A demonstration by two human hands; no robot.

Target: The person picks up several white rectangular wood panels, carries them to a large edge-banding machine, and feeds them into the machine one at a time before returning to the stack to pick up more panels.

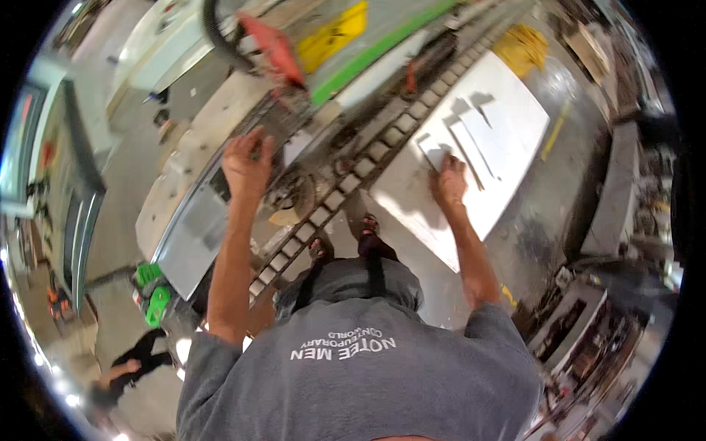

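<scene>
A person in a grey T-shirt (360,367) leans over a panel saw in a workshop, both arms stretched out. The largest thing in reach is the white board (471,158) lying flat on the tabletop, to the right of the roller track (368,158) that runs diagonally through the machine. On the board's far half lie several narrow white offcut strips (471,136), some overlapping. The right hand (448,180) rests palm down on the near end of one strip, fingers together and pressed flat on it rather than curled around it. The left hand (246,165) reaches to the other side of the roller track, fingers bent over a dark part of the saw carriage (290,195); how tightly they close cannot be told.

The board looks stiff, heavy and smooth-faced, likely slippery under a flat palm, best taken at its long edges with both hands. The strips look light and rigid but thin enough to snap; each would be pinched by its edges near the middle.
</scene>
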